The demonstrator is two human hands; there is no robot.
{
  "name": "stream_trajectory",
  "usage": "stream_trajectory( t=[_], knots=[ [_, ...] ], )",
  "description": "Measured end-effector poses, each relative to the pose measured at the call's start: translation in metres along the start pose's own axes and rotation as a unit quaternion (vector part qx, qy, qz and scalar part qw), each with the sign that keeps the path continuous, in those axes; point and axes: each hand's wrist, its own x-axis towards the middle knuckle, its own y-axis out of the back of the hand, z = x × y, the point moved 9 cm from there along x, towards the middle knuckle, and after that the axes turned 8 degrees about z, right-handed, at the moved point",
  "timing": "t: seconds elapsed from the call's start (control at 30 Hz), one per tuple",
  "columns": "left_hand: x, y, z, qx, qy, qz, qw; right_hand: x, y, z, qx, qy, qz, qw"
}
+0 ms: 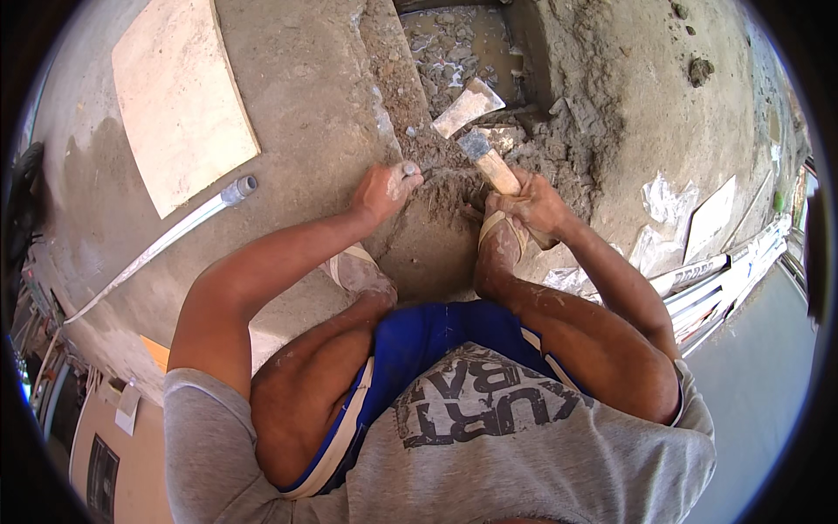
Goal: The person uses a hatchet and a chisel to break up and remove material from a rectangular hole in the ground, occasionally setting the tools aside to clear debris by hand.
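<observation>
My left hand (pixel 386 190) is closed around a metal chisel or rod (pixel 410 169), whose round end shows above the fingers; the rest of it is hidden. It stands over the broken edge of the concrete floor. To the right, my right hand (pixel 533 206) grips the wooden handle of a hammer (pixel 488 160), its grey metal head pointing up and left over the rubble. Just beyond the hammer head lies a loose, flared, dusty piece (pixel 468 108) of unclear material. Wet dirt and broken concrete (pixel 452 187) lie between the hands, near my sandalled feet.
A square pit (pixel 484 39) with muddy water opens ahead, with wet mortar or mud (pixel 582 118) along its right side. A pale board (pixel 183 98) and a plastic pipe (pixel 163 236) lie at left. Plastic scraps (pixel 664 196), a white sheet (pixel 710 216) and long bundled pieces (pixel 727 281) lie at right.
</observation>
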Motion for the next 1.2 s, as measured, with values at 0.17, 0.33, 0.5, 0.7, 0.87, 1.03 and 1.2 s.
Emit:
stream_trajectory(
  t=[0.17, 0.33, 0.5, 0.7, 0.87, 1.03, 1.2],
  knots=[
    [0.002, -0.001, -0.005, 0.011, 0.042, 0.04, 0.998, -0.001, -0.004, -0.002, 0.004, 0.061, 0.013, 0.998],
    [0.0, -0.009, -0.02, 0.017, 0.02, -0.001, 1.0, -0.036, -0.001, -0.075, -0.19, 0.308, 0.118, 0.925],
    [-0.008, 0.015, 0.024, 0.072, 0.006, 0.004, 0.997, -0.032, -0.015, -0.055, -0.261, 0.336, 0.118, 0.897],
    [0.001, -0.004, -0.004, 0.003, 0.005, -0.039, 0.999, -0.024, -0.011, -0.03, -0.323, 0.2, 0.07, 0.922],
    [0.001, -0.001, 0.003, -0.01, -0.007, -0.05, 0.999, -0.06, 0.002, -0.071, -0.139, 0.439, 0.223, 0.859],
    [-0.001, 0.007, 0.012, 0.089, -0.013, -0.038, 0.995, -0.023, -0.018, -0.026, -0.345, 0.278, 0.09, 0.892],
    [-0.002, -0.001, -0.001, -0.017, 0.021, -0.057, 0.998, -0.05, -0.004, -0.071, -0.166, 0.323, 0.13, 0.923]
  ],
)
